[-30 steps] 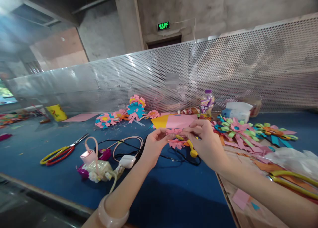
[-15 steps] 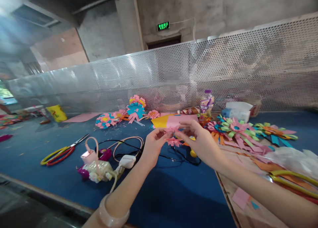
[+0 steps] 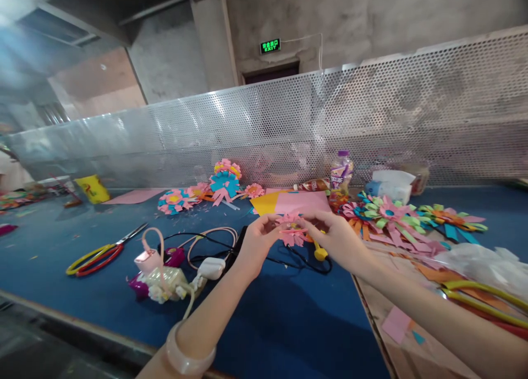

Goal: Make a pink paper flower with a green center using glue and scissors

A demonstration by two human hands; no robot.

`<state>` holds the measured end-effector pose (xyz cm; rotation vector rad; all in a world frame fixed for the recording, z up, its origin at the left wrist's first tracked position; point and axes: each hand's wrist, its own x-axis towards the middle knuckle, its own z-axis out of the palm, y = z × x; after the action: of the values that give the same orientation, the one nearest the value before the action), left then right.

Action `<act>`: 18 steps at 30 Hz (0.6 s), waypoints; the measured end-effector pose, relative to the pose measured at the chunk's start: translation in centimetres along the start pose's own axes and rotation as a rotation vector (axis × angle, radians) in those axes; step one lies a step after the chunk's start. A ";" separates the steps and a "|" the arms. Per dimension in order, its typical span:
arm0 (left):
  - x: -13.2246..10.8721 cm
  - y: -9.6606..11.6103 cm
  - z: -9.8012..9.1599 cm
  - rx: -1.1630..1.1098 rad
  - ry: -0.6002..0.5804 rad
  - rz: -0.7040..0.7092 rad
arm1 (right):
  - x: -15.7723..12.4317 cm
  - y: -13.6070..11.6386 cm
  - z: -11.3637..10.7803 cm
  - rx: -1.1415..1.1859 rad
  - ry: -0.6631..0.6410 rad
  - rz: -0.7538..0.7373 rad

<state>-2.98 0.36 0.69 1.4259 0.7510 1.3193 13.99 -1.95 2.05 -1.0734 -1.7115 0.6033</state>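
Note:
Above the blue table (image 3: 289, 324), both of my hands pinch a small pink paper flower (image 3: 291, 233) with fringed petals. My left hand (image 3: 258, 244) grips its left side with thumb and fingers closed. From the right, my right hand (image 3: 336, 239) holds it with the fingertips pressed together. A pale bracelet (image 3: 187, 357) sits on my left wrist. Under the hands lie black cables and a yellow tool (image 3: 319, 252), partly hidden.
Yellow and red scissors (image 3: 99, 252) lie at left, beside a white charger with pink gadgets (image 3: 165, 272). Finished paper flowers (image 3: 223, 183) and coloured sheets (image 3: 289, 202) sit at the back, more flowers (image 3: 391, 217) at right. A bottle (image 3: 341, 172) stands before the perforated metal screen (image 3: 412, 109).
My hands dropped slightly and drew closer together on the pink flower. The right hand's fingers, raised half a second ago, are lower and pinched on the flower.

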 end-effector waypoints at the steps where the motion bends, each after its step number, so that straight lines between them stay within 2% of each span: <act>1: 0.0 0.0 0.0 -0.004 -0.004 0.001 | 0.0 0.0 0.0 0.007 -0.009 0.002; 12: -0.5 0.4 0.5 -0.007 -0.008 -0.065 | -0.8 0.0 0.0 -0.042 -0.004 -0.011; 18: -0.4 0.0 0.3 0.048 -0.016 -0.027 | -1.4 0.7 0.3 -0.030 0.035 -0.030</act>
<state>-2.81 -0.12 0.55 1.4583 0.7933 1.2756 14.20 -2.83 0.67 -1.0720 -1.7077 0.5383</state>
